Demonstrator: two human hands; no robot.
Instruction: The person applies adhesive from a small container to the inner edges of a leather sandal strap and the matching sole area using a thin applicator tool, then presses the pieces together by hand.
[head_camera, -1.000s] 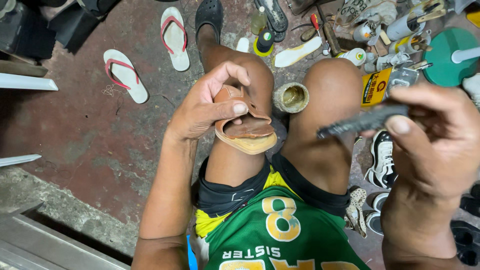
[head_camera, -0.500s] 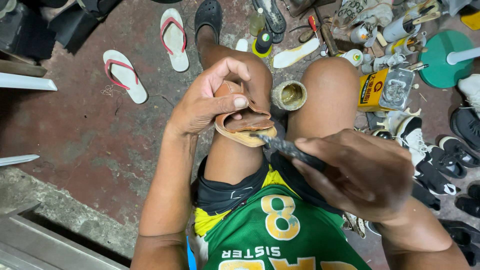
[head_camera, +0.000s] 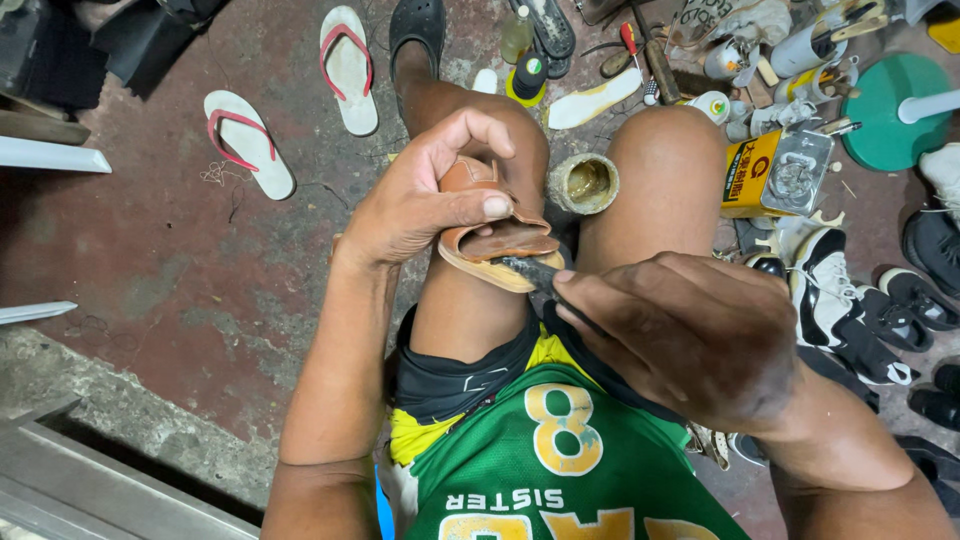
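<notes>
My left hand grips a small brown leather shoe and holds it against my left knee, thumb across its upper. My right hand is closed around a dark brush-like tool whose tip touches the shoe's tan sole edge. An open tin of glue sits on the floor between my knees, just beyond the shoe.
A pair of white flip-flops with red straps lies at the upper left. A yellow can, tools, bottles and a green round lid crowd the upper right. Several black-and-white shoes lie at the right. A metal step edge runs along the lower left.
My right hand came down from the right with the tool and brought its tip to the shoe's sole. The left hand kept holding the shoe on the knee.
</notes>
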